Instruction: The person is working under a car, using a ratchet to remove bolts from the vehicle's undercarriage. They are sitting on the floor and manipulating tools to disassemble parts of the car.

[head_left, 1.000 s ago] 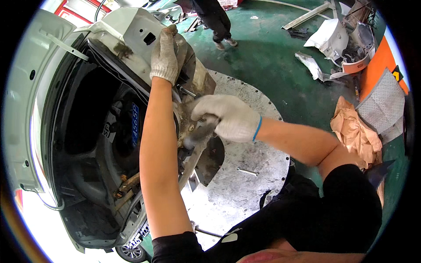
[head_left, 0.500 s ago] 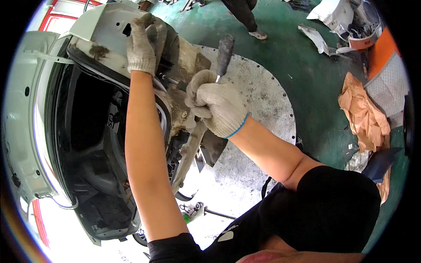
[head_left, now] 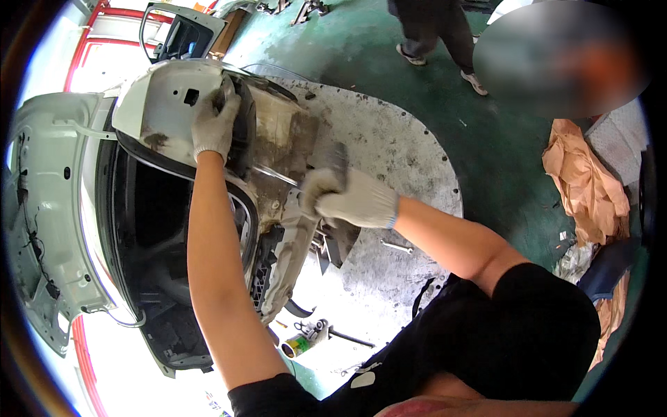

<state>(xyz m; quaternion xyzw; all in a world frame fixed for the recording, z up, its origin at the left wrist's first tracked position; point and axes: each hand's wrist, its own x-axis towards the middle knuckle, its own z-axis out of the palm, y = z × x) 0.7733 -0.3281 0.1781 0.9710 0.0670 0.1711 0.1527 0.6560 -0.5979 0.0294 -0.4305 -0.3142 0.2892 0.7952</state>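
Note:
Both my hands wear pale knit gloves. My left hand (head_left: 212, 124) rests against the rear corner of a light-coloured car body (head_left: 163, 115), fingers curled in beside a dark recessed strip (head_left: 244, 125); what they grip is hidden. My right hand (head_left: 351, 198) is closed round a tool that looks like a ratchet wrench (head_left: 335, 164), its dark handle smeared by motion. From the fist a shiny metal shaft (head_left: 276, 175) runs left to the bodywork; its tip and the tool's head cannot be made out. Rusty bare metal (head_left: 281, 132) lies beside the shaft.
An open panel (head_left: 59, 208) stands left of the car. Under it is a grey round plate (head_left: 410, 160) bearing a spanner (head_left: 397, 247). A green can (head_left: 295, 345) sits below. Brown paper (head_left: 580, 181) lies right; a person's legs (head_left: 441, 38) are at the back.
The tool's dark handle has swung down from upright, and my right hand has moved slightly lower. My left hand appears lower in the shifted view. A person's legs show more fully at the back.

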